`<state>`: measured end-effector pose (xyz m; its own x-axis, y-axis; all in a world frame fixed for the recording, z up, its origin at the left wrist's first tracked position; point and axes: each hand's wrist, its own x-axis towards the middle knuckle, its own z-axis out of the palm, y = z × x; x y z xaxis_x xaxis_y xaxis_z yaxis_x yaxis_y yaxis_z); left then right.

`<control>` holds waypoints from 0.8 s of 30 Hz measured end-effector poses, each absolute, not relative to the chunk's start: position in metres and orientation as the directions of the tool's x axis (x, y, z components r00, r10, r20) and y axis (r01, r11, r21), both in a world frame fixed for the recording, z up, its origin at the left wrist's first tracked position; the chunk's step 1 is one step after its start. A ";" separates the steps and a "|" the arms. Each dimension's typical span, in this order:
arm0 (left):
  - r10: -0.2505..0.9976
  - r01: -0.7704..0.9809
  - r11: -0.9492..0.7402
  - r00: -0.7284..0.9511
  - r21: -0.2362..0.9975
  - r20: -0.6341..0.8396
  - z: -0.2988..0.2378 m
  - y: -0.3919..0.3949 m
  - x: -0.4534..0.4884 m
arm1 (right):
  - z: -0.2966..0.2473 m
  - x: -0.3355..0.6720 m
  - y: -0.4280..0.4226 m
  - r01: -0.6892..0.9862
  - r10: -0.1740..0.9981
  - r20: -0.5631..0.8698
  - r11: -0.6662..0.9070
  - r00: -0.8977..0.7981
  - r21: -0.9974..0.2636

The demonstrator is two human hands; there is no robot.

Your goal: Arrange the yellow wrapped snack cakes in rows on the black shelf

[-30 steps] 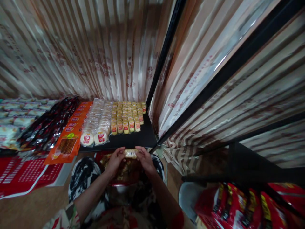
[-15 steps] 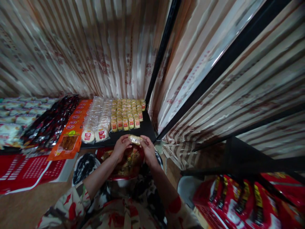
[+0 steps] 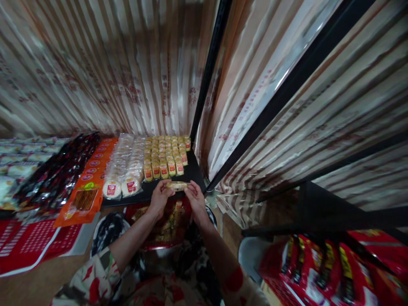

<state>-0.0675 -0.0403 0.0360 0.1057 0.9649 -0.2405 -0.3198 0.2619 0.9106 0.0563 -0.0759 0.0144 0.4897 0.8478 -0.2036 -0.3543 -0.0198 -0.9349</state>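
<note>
A small clear-wrapped yellow snack pack (image 3: 177,185) is held by both ends, my left hand (image 3: 160,196) pinching one end and my right hand (image 3: 195,199) the other. It hovers at the front edge of a black shelf (image 3: 194,173), just before rows of small yellow packs with red labels (image 3: 164,156). Below my hands a red bag of more such snacks (image 3: 165,224) lies open on my lap.
On the shelf, left of the yellow packs, lie round white cakes in clear wrap (image 3: 126,168), orange packets (image 3: 87,182), dark packets (image 3: 54,174) and pale packs (image 3: 15,163). Red bags (image 3: 321,267) fill the lower right. Black shelf posts (image 3: 207,80) and striped plastic sheeting surround.
Both hands have risen from my lap and carried the snack pack forward to the shelf's front edge. It now lies level between them.
</note>
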 end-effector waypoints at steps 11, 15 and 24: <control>0.992 0.014 -0.006 0.126 1.000 0.004 0.030 -0.038 -0.058 | 0.020 0.065 -0.067 -0.692 0.862 -0.368 -0.028 0.349 -0.722; 0.967 0.118 -0.192 0.191 0.974 0.167 0.024 -0.041 -0.058 | 0.023 0.068 -0.060 -0.667 0.889 -0.307 -0.003 0.339 -0.745; 0.920 0.194 -0.322 0.294 0.927 0.258 0.015 -0.039 -0.054 | 0.028 0.077 -0.047 -0.629 0.884 -0.280 0.021 0.375 -0.777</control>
<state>-0.0541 -0.0389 0.0152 0.2943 0.9203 0.2579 0.1941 -0.3218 0.9267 0.0769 -0.0473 0.0276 0.3753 0.8836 -0.2800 -0.6288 0.0207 -0.7773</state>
